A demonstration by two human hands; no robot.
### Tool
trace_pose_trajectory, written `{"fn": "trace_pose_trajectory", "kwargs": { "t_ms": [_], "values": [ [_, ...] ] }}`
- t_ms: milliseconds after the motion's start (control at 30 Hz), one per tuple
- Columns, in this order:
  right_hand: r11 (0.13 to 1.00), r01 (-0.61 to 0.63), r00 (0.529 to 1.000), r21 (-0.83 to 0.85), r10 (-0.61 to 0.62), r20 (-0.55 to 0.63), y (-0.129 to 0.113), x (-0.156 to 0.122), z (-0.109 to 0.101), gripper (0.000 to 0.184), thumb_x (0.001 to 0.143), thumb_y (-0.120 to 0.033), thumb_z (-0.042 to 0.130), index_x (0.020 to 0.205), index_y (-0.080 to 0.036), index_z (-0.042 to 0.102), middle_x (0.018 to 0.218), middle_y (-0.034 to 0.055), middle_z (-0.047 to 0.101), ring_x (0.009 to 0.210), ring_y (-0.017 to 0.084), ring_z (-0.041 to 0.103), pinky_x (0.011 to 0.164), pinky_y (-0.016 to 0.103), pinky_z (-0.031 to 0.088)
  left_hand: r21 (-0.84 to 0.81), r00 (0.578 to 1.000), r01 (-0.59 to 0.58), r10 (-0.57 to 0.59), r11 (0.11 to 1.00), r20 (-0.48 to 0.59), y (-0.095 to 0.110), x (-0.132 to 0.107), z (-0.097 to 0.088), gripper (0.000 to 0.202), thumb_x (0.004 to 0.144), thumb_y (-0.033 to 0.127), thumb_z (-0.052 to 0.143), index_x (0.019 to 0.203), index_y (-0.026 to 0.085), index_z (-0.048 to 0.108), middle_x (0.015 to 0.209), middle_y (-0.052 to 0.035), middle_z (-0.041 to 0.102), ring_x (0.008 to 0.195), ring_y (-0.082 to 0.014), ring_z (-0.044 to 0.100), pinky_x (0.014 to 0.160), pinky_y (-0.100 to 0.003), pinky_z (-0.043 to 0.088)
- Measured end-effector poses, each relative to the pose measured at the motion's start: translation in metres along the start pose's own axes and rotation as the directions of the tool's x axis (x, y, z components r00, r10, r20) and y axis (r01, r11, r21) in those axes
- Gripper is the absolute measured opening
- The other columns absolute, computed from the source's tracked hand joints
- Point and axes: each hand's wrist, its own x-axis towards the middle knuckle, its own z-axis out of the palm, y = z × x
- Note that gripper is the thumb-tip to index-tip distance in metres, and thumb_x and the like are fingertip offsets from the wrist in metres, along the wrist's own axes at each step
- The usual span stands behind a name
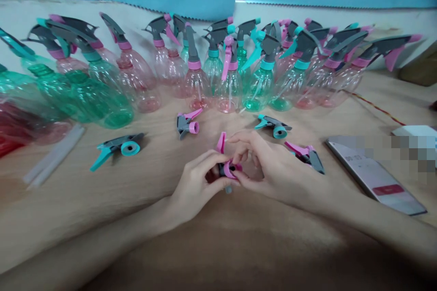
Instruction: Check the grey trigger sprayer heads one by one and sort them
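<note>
Both hands meet over the wooden table [143, 191] around one pink and grey spray head [226, 163]. My left hand [198, 182] grips its grey body and pink collar from the left. My right hand [269, 163] pinches the same head from the right, fingers curled over its top. The pink trigger [221, 142] sticks up between the hands. Loose spray heads lie around: a teal one [118, 147] at the left, a pink one [187, 123] ahead, a teal one [276, 126] and a pink one [306, 153] at the right.
Several pink and green clear spray bottles [232, 77] with heads fitted stand in a row at the back. Bare green bottles [85, 95] lie at the left, with clear dip tubes [56, 154] beside them. A phone [375, 175] lies at the right.
</note>
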Motion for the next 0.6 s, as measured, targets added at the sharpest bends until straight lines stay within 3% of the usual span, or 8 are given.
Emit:
{"fn": "trace_pose_trajectory", "kwargs": {
  "t_ms": [200, 300, 433, 533, 600],
  "values": [
    [0.993, -0.077, 0.993, -0.087, 0.084, 0.083, 0.000, 0.000, -0.003, 0.025, 0.082, -0.018, 0.056, 0.106, -0.018, 0.049, 0.083, 0.0018, 0.067, 0.070, 0.016, 0.064, 0.056, 0.027, 0.047, 0.051, 0.999, 0.031, -0.032, 0.998, 0.017, 0.000, 0.001, 0.002, 0.025, 0.076, 0.021, 0.070, 0.099, 0.020, 0.062, 0.081, 0.0010, 0.060, 0.062, -0.0099, 0.052, 0.055, -0.020, 0.041],
    [0.999, -0.032, 0.990, -0.009, 0.033, 0.141, 0.000, 0.002, -0.015, 0.026, 0.083, -0.019, 0.057, 0.108, -0.020, 0.051, 0.090, 0.0003, 0.069, 0.074, 0.013, 0.065, 0.062, 0.024, 0.049, 0.112, 1.000, -0.004, 0.003, 0.994, 0.012, -0.001, -0.001, 0.003, 0.029, 0.077, 0.026, 0.069, 0.104, 0.022, 0.060, 0.088, 0.0008, 0.062, 0.063, -0.0098, 0.053, 0.059, -0.021, 0.043],
    [1.000, 0.013, 0.991, 0.011, -0.014, 0.135, 0.011, 0.004, -0.032, 0.014, 0.085, -0.026, 0.057, 0.098, -0.023, 0.057, 0.085, -0.0018, 0.069, 0.073, 0.012, 0.065, 0.064, 0.023, 0.051, 0.188, 1.000, -0.026, 0.024, 0.982, 0.015, 0.000, -0.004, 0.000, 0.032, 0.078, 0.027, 0.067, 0.109, 0.024, 0.057, 0.095, 0.0008, 0.063, 0.070, -0.0116, 0.056, 0.067, -0.023, 0.045],
    [0.995, -0.014, 0.995, -0.099, 0.024, 0.099, 0.035, 0.012, -0.037, 0.013, 0.085, -0.027, 0.055, 0.096, -0.021, 0.059, 0.086, 0.0002, 0.069, 0.074, 0.013, 0.065, 0.063, 0.025, 0.051, 0.251, 0.999, -0.054, 0.051, 0.966, 0.017, 0.003, -0.006, -0.007, 0.035, 0.081, 0.024, 0.063, 0.115, 0.025, 0.054, 0.100, 0.0000, 0.063, 0.078, -0.0133, 0.058, 0.072, -0.024, 0.046],
    [0.951, -0.055, 0.995, -0.303, 0.078, 0.065, 0.054, 0.021, -0.036, 0.016, 0.086, -0.025, 0.051, 0.098, -0.020, 0.061, 0.093, 0.0033, 0.070, 0.080, 0.016, 0.066, 0.068, 0.028, 0.051, 0.312, 0.996, -0.087, 0.082, 0.946, 0.030, 0.004, -0.008, -0.014, 0.034, 0.083, 0.022, 0.059, 0.117, 0.026, 0.055, 0.101, -0.0007, 0.062, 0.078, -0.0134, 0.058, 0.072, -0.024, 0.047]
  ]
}}
